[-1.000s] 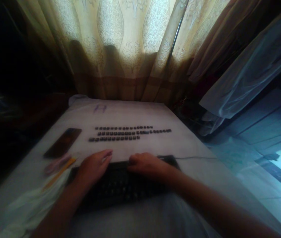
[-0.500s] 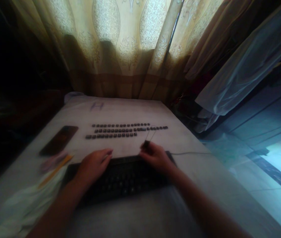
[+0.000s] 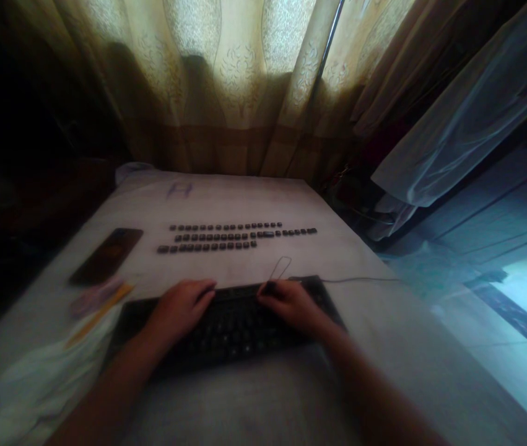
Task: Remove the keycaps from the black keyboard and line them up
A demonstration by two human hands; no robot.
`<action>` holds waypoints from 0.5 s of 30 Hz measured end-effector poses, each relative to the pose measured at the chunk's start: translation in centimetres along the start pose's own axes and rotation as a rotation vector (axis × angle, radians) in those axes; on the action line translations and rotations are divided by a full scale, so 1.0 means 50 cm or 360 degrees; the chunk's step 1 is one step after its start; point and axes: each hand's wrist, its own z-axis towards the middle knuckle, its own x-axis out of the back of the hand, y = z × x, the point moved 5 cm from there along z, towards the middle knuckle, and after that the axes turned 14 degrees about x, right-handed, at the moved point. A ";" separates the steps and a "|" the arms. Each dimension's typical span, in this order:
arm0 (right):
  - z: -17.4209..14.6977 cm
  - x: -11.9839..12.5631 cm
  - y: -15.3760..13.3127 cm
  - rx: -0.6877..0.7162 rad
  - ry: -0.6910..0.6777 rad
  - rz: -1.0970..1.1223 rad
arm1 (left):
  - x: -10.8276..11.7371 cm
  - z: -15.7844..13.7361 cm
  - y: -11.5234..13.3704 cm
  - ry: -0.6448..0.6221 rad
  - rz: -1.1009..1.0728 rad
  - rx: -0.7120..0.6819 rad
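A black keyboard (image 3: 235,334) lies on the pale table below both of my hands. My right hand (image 3: 291,303) is closed around the dark handle of a keycap puller (image 3: 282,266), whose thin wire loop points away from me over the keyboard's back edge. My left hand (image 3: 182,306) is at the back left part of the keyboard, its thumb and forefinger curled towards each other. A dark spot shows between them, too blurred to name. Several loose black keycaps (image 3: 212,237) lie in three rows beyond the keyboard.
On the left lie a dark phone (image 3: 108,255), a pinkish object (image 3: 93,297), an orange strip (image 3: 100,314) and a pale crumpled cloth (image 3: 59,371). A cable (image 3: 360,279) runs right from the keyboard. A patterned curtain (image 3: 239,80) hangs behind the table (image 3: 239,201).
My right hand has drawn the puller back from beside the keycap rows to the keyboard's back edge. My left hand has come down nearer the keyboard. The view has shifted slightly.
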 end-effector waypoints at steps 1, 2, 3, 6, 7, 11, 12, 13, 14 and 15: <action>0.002 -0.001 -0.003 0.0036 -0.0035 -0.0058 | 0.000 0.000 0.000 0.0000 0.0006 -0.0001; 0.003 -0.002 -0.007 0.0074 -0.0071 -0.0116 | -0.001 0.001 0.000 0.0005 0.0006 -0.0004; 0.005 -0.002 -0.010 0.0113 -0.0109 -0.0176 | -0.002 0.001 0.000 0.0017 0.0000 -0.0010; 0.010 -0.006 -0.019 0.0232 -0.0250 -0.0338 | -0.005 0.002 -0.001 0.0055 -0.0045 -0.0038; 0.011 -0.007 -0.021 0.0270 -0.0298 -0.0379 | -0.006 0.002 -0.002 0.0066 -0.0061 -0.0051; 0.010 -0.015 -0.028 0.0431 -0.0437 -0.0497 | -0.007 0.001 -0.002 0.0064 -0.0087 -0.0058; 0.009 -0.017 -0.030 0.0469 -0.0440 -0.0514 | -0.006 0.000 -0.002 0.0050 -0.0083 -0.0053; 0.008 -0.018 -0.031 0.0501 -0.0428 -0.0530 | -0.006 -0.001 0.000 0.0031 -0.0077 -0.0058; 0.006 -0.018 -0.031 0.0525 -0.0403 -0.0548 | -0.006 -0.002 0.003 0.0015 -0.0074 -0.0075; 0.004 -0.019 -0.031 0.0533 -0.0371 -0.0571 | -0.006 -0.005 0.006 0.0007 -0.0077 -0.0103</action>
